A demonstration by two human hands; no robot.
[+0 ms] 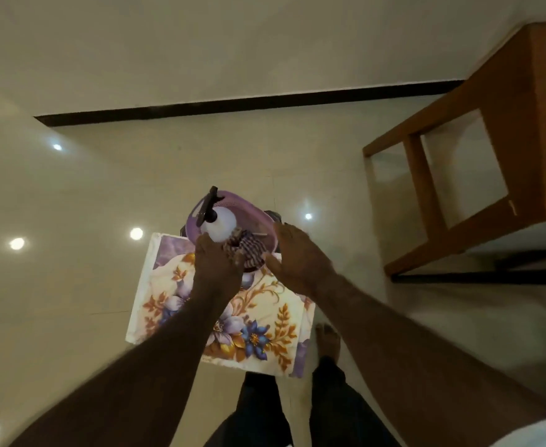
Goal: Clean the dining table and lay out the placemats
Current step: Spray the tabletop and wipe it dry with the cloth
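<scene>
A stack of floral placemats [255, 321] lies below me, above the glossy floor. On its far end sits a purple basket [252, 208] holding a white spray bottle [221, 222] with a black trigger and a crumpled checkered cloth [249, 250]. My left hand [217, 262] reaches into the basket, its fingers curled at the base of the bottle and its thumb against the cloth. My right hand [297, 256] rests on the basket's right rim with its fingers fairly straight. What carries the placemats is hidden beneath them.
A wooden chair [491, 150] stands to the right on the cream tiled floor [87, 221]. A dark skirting line [233, 103] runs along the wall ahead. My legs and a bare foot [328, 340] show below the placemats.
</scene>
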